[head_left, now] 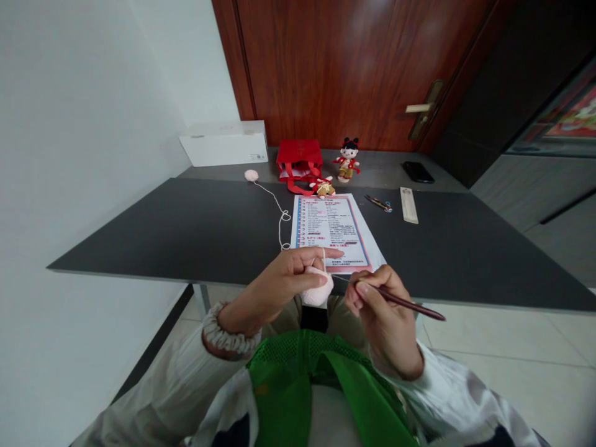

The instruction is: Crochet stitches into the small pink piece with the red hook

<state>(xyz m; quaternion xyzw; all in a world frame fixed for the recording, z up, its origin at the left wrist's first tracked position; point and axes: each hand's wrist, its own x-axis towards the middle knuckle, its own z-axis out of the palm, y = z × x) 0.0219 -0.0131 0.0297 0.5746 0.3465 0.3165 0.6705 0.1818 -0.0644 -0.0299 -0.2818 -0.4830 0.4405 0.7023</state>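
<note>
a pink yarn ball (251,176) lies at the upper left of the tabletop (139,230), its strand running down to the left hand (274,288), which clasps a rounded pink crochet piece (319,288), seemingly part-made and joined to the yarn, below a printed pattern sheet (333,230); the right hand (382,316) pinches a dark crochet hook (400,301)

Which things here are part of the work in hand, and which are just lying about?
In use: left hand holding a pale pink crocheted piece; right hand holding a dark red crochet hook; pink yarn ball, its strand trailing toward the left hand; printed sheet.

Lying about: crocheted doll, small crocheted figure, red gift bag, black phone, white box.
</note>
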